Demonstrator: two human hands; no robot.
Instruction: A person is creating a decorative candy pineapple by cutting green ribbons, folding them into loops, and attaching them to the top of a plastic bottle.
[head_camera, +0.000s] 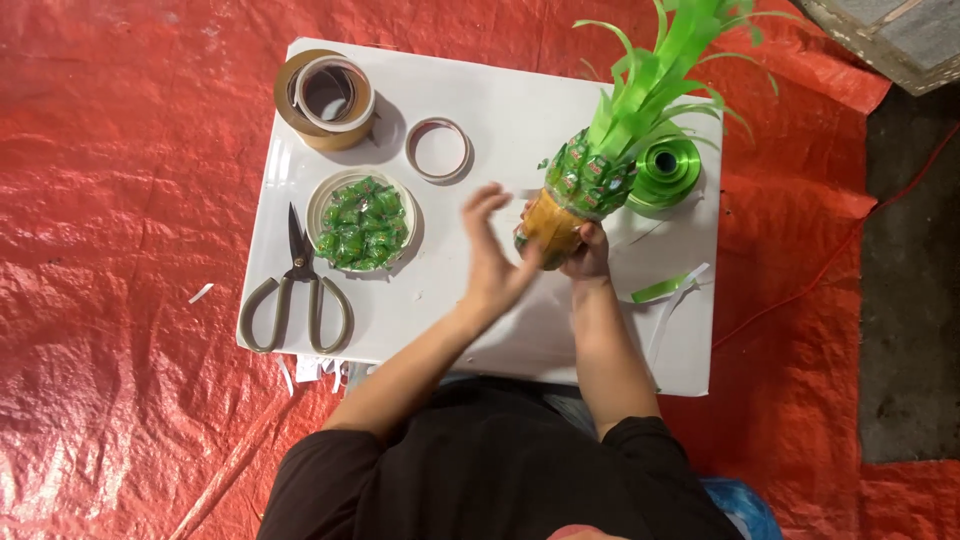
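My right hand (587, 254) grips the lower end of a bottle-shaped craft (553, 224) with a tan body, a band of green wrapped candies (590, 178) stuck around it and long green ribbon leaves (655, 70) on top. It tilts up to the right over the white board (520, 110). My left hand (492, 256) is beside the craft's tan base with fingers spread, blurred, its fingertips touching or almost touching it, holding nothing.
On the board lie a bowl of green wrapped candies (361, 222), grey-handled scissors (296, 290), a brown tape roll (325, 98), a thin tape ring (438, 150), a green ribbon spool (667, 172) and a green ribbon scrap (662, 289). Red tarp (120, 200) surrounds it.
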